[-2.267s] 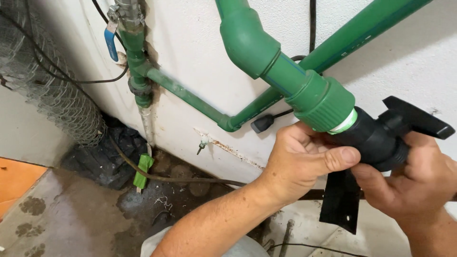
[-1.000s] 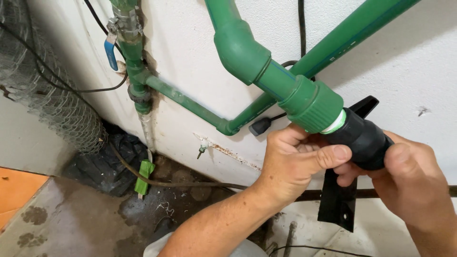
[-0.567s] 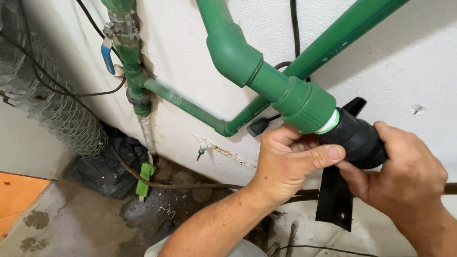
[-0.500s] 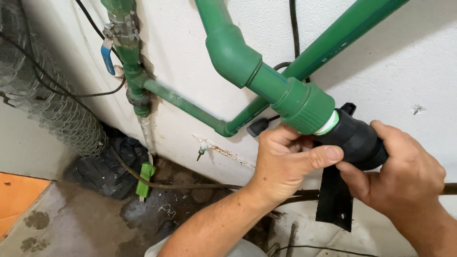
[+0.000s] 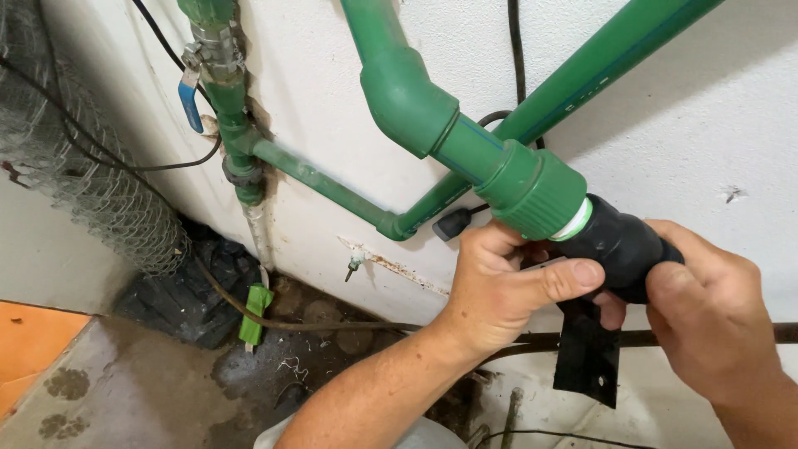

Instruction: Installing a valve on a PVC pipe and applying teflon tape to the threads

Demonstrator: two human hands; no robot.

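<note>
the right hand (image 5: 715, 308) had slid over the black fitting (image 5: 619, 245), hiding its handle. both hands gripped it tight; the left hand (image 5: 499, 287) pinched beside the green coupling (image 5: 532, 187).

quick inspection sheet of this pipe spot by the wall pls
surface: white plastered wall, stained low down; wet concrete floor
job's things: black round plastic fitting on the green plastic pipe coupling, white band between
clutter: green scrap, black flat piece
grippers: left hand and right hand both grip the fitting
cables: black cables on the wall
surroundings: blue-handled valve, wire mesh
</note>
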